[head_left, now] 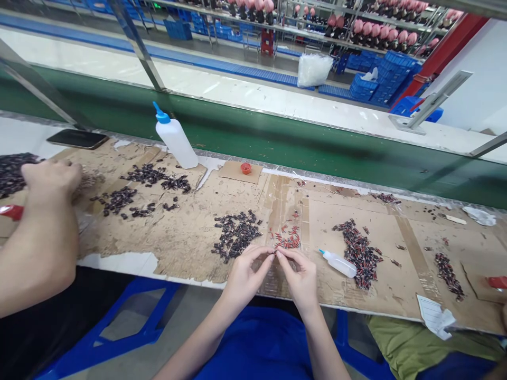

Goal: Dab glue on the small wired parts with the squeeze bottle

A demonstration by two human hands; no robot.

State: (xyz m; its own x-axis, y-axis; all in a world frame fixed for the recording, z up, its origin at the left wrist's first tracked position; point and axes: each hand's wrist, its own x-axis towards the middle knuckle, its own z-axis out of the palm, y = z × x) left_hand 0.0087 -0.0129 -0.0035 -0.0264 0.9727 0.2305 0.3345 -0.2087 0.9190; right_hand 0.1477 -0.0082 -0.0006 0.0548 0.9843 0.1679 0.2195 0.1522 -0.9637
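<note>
My left hand [249, 266] and my right hand [298, 274] meet at the cardboard's near edge, thumbs and forefingers pinched. Between the fingertips is a tiny dark part [274, 252], mostly covered by the fingers; its exact kind cannot be made out. Just beyond my fingers lies a loose scatter of small red parts [291, 240]. Left of them spreads a pile of small black parts [237, 232]. On the right, a small white squeeze bottle with a blue tip [339, 264] lies on its side against a pile of mixed black and red parts [362, 256].
A larger squeeze bottle [177, 142] stands at the back left, near a red cap-like dish [246, 168] and a phone [77, 138]. A co-worker's arm [43, 227] reaches in from the left. A green belt [253, 142] runs behind the cardboard [190, 227]. Crumpled paper [435, 315] overhangs the right front edge.
</note>
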